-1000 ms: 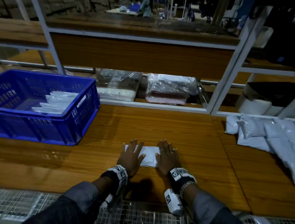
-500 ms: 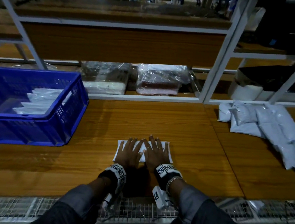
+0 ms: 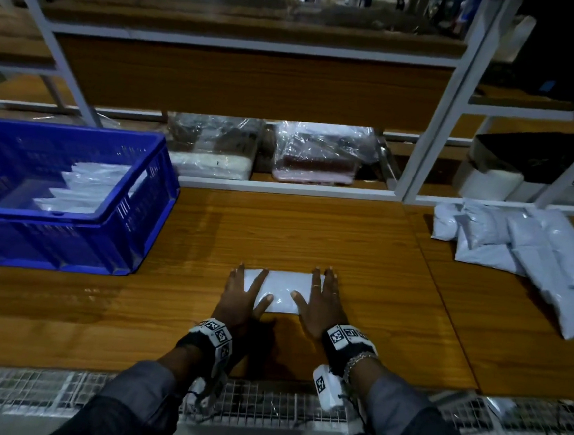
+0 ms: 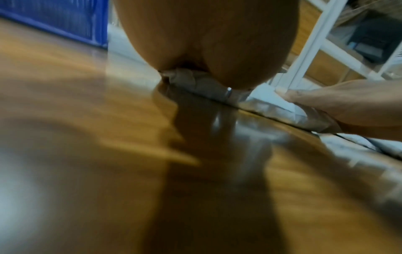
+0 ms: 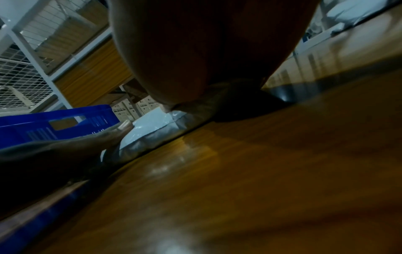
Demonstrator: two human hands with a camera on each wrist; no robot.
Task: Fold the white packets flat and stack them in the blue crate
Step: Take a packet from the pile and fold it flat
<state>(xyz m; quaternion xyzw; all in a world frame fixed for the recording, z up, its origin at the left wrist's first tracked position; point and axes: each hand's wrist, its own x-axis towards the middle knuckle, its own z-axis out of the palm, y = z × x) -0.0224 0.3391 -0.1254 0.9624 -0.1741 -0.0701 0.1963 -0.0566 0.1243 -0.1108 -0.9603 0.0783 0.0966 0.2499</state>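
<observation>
A white packet (image 3: 281, 290) lies flat on the wooden table (image 3: 312, 233) near its front edge. My left hand (image 3: 243, 293) presses its left end with straight fingers, and my right hand (image 3: 320, 299) presses its right end the same way. Both thumbs point inward on the packet's middle. The wrist views show the packet (image 4: 269, 101) (image 5: 150, 130) squashed under each palm. The blue crate (image 3: 134, 226) stands at the left, holding several folded white packets (image 3: 85, 187). A heap of unfolded white packets (image 3: 530, 246) lies at the right.
A white metal shelf frame (image 3: 433, 126) rises behind the table, with plastic-wrapped bundles (image 3: 318, 154) on its low shelf. A wire-mesh ledge (image 3: 263, 407) runs along the table's front edge. Bare wood lies between crate and heap.
My hands have slid apart from the packet's middle to its two ends, smoothing it flat. The packet now lies wider and flatter.
</observation>
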